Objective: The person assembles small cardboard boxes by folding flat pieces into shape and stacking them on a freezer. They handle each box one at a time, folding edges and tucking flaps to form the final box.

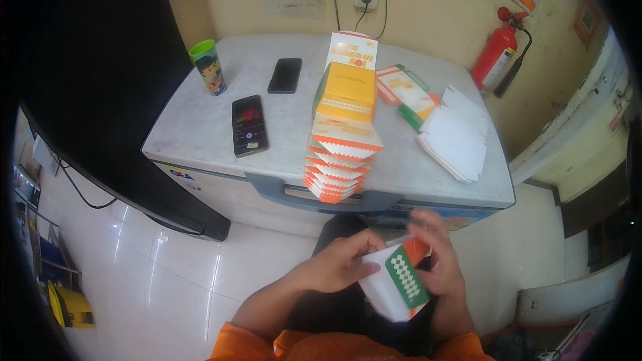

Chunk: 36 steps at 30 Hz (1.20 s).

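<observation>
Over my lap, a small white, green and orange cardboard box [394, 287] sits between my two hands, partly folded into shape. My left hand [341, 262] grips its left upper edge, thumb on the white outer face and fingers behind the rim. Along the box's right side lies my right hand [436, 254], its thumb low against the panel. The upper fingers of that hand are raised and blurred by an orange flap [417, 250]. Ahead of my hands, a row of nested, folded orange-and-white boxes [338, 167] reaches the front edge of a chest freezer lid [194, 120].
A yellow box [348, 90] stands behind the row. Flat white cartons [455, 134] and a printed carton [406, 93] lie at right. Two phones [250, 126] [285, 75] and a green-rimmed cup [208, 68] are at left. A fire extinguisher [496, 57] hangs on the wall.
</observation>
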Available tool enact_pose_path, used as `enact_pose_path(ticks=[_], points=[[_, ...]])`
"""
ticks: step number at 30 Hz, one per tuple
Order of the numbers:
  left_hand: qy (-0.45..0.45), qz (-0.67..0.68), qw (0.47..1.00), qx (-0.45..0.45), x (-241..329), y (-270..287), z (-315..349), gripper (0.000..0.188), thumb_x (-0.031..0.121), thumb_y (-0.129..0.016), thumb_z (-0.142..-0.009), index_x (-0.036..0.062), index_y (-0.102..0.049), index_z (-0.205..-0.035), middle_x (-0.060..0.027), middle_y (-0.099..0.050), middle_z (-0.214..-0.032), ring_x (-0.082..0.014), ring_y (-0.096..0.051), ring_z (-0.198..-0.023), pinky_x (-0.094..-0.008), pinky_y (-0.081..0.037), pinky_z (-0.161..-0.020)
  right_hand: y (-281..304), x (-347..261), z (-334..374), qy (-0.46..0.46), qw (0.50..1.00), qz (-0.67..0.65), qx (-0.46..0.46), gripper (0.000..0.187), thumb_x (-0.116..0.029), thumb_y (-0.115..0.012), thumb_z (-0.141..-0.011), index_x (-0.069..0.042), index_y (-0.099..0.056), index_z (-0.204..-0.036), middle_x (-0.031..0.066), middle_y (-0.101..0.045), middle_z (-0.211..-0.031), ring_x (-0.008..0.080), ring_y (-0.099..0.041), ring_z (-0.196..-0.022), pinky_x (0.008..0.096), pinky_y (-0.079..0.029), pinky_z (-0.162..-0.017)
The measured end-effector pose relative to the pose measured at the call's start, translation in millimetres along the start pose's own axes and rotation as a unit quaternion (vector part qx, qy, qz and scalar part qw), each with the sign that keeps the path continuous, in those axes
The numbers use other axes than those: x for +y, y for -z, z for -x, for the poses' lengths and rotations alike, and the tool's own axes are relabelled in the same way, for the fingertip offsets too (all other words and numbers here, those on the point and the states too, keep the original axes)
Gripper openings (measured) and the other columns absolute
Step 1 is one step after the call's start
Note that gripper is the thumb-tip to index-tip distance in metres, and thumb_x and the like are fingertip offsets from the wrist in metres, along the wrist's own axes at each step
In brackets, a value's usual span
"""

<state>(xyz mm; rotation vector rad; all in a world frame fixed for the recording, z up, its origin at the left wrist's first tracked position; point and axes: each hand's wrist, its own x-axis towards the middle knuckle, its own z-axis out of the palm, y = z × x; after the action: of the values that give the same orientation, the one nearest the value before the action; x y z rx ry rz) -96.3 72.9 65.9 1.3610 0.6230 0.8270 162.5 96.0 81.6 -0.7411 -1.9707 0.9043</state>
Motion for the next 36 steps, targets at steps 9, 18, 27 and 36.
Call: enact_pose_path(ticks=[9,18,27,36], points=[[-0.157,-0.051,0.978,0.131,2.1,-25.2,-14.3,0.022,0.004,-0.068,-0.093,0.0046,-0.056,-0.112,-0.0084,-0.065,-0.095,-0.0129,-0.065,-0.083,-0.0289,-0.051,-0.075,-36.4,6.4,38.7,-0.065,0.886,-0.449,0.094,0.106,-0.041,-0.086,-0.075,-0.005,-0.028,-0.157,0.0205,-0.042,-0.152,0.0320,-0.041,-0.142,0.0495,-0.033,-0.118],[-0.341,-0.380,0.821,0.255,46.9,-4.3,-30.3,0.055,0.020,-0.081,-0.080,0.0061,-0.059,-0.127,-0.0188,-0.056,-0.135,-0.0364,-0.053,-0.126,-0.0447,-0.038,-0.105,-7.6,-4.3,33.1,-0.173,0.800,-0.525,0.235,0.062,-0.029,-0.047,-0.104,0.001,-0.023,-0.152,0.0258,-0.048,-0.144,0.0512,-0.058,-0.119,0.0643,-0.062,-0.073],[-0.290,-0.563,0.704,0.321,64.4,86.6,-36.1,0.046,0.017,-0.077,-0.080,0.0073,-0.062,-0.123,-0.0163,-0.058,-0.129,-0.0371,-0.055,-0.121,-0.0468,-0.037,-0.104,39.9,-36.8,-70.4,0.041,0.880,-0.228,0.416,0.049,-0.017,-0.046,-0.102,0.006,-0.041,-0.144,0.0242,-0.055,-0.136,0.0379,-0.060,-0.122,0.0486,-0.052,-0.100],[-0.283,-0.471,0.762,0.344,46.3,85.8,-35.2,0.037,0.009,-0.074,-0.084,0.0022,-0.062,-0.118,-0.0199,-0.060,-0.124,-0.0397,-0.058,-0.116,-0.0448,-0.046,-0.100,-24.1,-45.0,-207.3,0.077,0.895,0.430,-0.088,0.039,-0.007,-0.058,-0.082,-0.003,-0.065,-0.120,0.0174,-0.068,-0.115,0.0352,-0.064,-0.108,0.0448,-0.051,-0.092]])
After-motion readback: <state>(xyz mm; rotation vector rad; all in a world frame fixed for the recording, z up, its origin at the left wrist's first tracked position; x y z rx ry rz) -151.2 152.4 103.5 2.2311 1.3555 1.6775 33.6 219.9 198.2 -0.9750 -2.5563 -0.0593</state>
